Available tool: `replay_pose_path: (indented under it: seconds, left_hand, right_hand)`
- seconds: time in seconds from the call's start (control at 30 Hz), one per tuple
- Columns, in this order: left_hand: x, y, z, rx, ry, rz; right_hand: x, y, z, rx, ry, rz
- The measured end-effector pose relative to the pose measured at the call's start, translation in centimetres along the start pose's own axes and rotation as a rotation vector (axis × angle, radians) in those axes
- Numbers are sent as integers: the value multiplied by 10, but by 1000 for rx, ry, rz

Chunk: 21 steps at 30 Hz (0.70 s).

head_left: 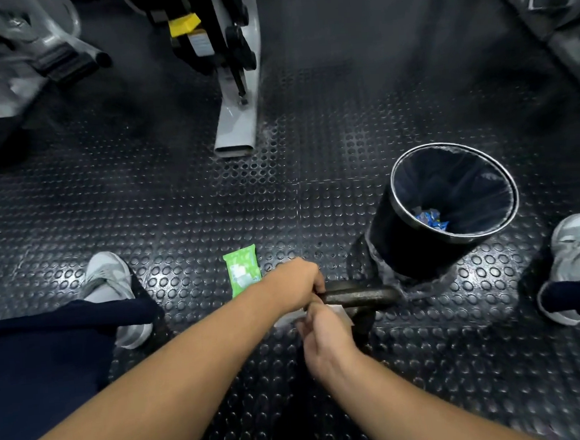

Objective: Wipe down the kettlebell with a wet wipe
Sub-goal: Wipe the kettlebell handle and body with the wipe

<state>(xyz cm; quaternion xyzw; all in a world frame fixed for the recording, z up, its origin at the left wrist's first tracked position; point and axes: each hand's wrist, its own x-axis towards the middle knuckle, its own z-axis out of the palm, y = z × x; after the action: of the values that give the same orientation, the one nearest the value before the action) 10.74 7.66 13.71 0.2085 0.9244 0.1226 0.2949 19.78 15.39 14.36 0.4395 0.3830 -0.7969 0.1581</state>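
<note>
Head view: dark cast-iron kettlebell (359, 299) on studded rubber floor; left hand (294, 281) fingers curled round its handle, right hand (324, 334) pinching white wet wipe (339, 311) against it. Wiping under way; next, probably the body.

We see a black floor (312, 170) studded with raised round dots, a bright green wipe packet (242, 270), grey-white shoes (109, 277), and a black bin (417, 245).

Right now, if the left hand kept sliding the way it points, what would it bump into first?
The left hand grips the kettlebell handle and points toward the bin. Sliding on, it would probably meet the handle's far bend first, then the bin. Depth is hard to judge.
</note>
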Motion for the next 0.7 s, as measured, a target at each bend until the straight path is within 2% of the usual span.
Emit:
replay_pose_path:
  seconds: [0.13,0.4,0.5,0.6,0.7]
  left_hand:
    - [-1,2,-3,0,9,24]
    - [1,7,-8,40,-77,10]
    - [-3,11,-8,49,-68,7]
    - [-7,13,-5,85,-31,31]
    - [-8,11,-5,119,-41,52]
  right_hand:
    - [3,-9,11,52,86,16]
    - [21,-14,-23,21,-19,117]
    - [19,-15,-22,-44,43,77]
    - [5,-11,-1,13,156,56]
    - [-2,-14,10,50,161,13]
